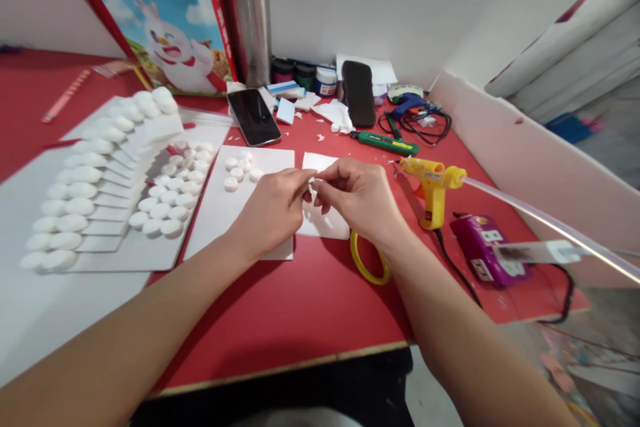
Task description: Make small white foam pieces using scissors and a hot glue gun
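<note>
Left hand (pixel 274 207) and right hand (pixel 363 197): bare. Left forearm (pixel 150 310) and right forearm (pixel 450 310): bare over the full visible length, smooth in outline, narrow at the wrist and broader toward the near side of the view. Fingers: slender, with rounded ends; nail detail is too small to read. Black material (pixel 280 390) is visible below the near table edge; whether it is worn clothing cannot be determined.

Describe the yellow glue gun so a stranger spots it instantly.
On the red table, right of the right hand, look between the slim green tool and the purple box. The yellow plastic glue gun has an orange trigger and long clear stick, unlike the plain yellow ring.
</note>
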Available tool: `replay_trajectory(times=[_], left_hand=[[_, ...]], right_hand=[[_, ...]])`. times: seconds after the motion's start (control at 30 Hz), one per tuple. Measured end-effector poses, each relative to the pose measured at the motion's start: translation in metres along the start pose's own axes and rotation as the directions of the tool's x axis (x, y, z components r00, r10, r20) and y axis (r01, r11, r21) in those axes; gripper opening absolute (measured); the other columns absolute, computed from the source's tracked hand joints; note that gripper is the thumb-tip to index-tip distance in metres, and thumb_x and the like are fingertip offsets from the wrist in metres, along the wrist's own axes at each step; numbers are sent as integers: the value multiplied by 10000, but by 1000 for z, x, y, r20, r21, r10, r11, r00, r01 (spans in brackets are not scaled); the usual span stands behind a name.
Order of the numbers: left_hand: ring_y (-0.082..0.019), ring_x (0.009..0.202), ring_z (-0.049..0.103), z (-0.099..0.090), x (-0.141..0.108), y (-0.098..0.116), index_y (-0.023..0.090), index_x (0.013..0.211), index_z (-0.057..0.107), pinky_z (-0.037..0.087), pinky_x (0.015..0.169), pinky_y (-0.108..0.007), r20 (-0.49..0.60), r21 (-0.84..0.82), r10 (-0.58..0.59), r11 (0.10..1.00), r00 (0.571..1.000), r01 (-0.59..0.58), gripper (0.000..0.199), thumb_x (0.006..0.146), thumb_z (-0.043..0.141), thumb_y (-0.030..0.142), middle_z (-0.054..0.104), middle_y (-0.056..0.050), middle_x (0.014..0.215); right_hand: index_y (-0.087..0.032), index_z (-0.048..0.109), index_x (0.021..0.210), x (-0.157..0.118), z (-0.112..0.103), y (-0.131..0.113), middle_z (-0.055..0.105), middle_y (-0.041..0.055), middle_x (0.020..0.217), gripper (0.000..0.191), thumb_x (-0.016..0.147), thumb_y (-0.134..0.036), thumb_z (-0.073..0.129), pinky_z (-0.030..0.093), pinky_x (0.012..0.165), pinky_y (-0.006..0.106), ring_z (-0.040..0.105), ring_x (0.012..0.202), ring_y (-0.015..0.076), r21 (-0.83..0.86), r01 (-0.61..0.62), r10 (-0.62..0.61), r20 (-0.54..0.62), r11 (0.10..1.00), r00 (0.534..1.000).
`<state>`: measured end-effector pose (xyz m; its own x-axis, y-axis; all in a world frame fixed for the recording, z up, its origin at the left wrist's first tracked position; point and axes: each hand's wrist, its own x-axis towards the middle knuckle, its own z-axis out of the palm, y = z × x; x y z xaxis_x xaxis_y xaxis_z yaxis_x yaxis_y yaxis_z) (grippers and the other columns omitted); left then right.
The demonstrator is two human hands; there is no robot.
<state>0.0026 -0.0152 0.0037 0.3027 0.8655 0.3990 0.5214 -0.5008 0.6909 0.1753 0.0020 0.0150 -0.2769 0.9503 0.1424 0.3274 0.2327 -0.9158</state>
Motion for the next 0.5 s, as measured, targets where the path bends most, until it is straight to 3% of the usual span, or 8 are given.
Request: replay_trajectory(times=[0.2, 0.33, 0.5], left_hand=[[-190, 744, 676, 1, 0, 2, 157, 1079, 779, 515, 718, -318, -35, -44, -59, 997, 998, 58, 311, 941, 501, 130, 745, -64, 840], [-168, 676, 670, -7, 6, 0, 175, 1044, 809, 534, 652, -288, 98, -278, -140, 947, 985, 163, 267, 986, 562, 257, 736, -44, 751], [-183, 748, 729, -15, 11, -3, 159, 1031, 810, 601, 725, -311, 110, -468, -231, 846, 967, 256, 197, 929, 673, 257, 784, -59, 832]], right_hand=[[-186, 673, 791, 0, -1, -1, 719, 7, 677, 120, 900, -236, 686, 534, 617, 293, 686, 571, 144, -69, 47, -48, -11, 996, 999], [-187, 695, 840, 3, -6, 2, 717, 23, 754, 95, 912, -246, 677, 538, 655, 304, 677, 639, 150, -83, 119, -119, 7, 989, 993], [-204, 702, 837, 3, -9, 1, 716, 55, 876, 85, 914, -208, 665, 547, 720, 330, 668, 787, 182, -227, 244, -252, -5, 943, 968]])
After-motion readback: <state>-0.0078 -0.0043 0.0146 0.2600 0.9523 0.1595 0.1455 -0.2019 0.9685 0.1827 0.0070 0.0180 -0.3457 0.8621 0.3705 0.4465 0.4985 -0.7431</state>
